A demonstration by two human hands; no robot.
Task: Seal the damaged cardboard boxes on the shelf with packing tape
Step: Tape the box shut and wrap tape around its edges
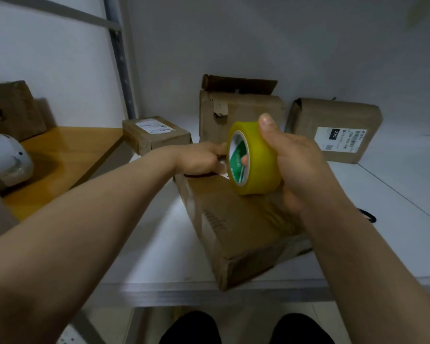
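A long cardboard box [241, 224] lies on the white shelf [154, 244], its near end overhanging the front edge. My right hand [298, 170] grips a yellow roll of packing tape [256, 157] with a green and white core, held upright just above the box's far half. My left hand [201, 158] rests at the box's far end with curled fingers, next to the roll; what its fingertips hold is hidden behind the roll.
Behind stand a torn box with a raised flap [236, 108], a labelled box [333, 130] at right and a small labelled box [157, 135] at left. A wooden shelf [60, 160] holds a white device [5, 157] and another box [10, 108]. A black object [369, 216] lies at right.
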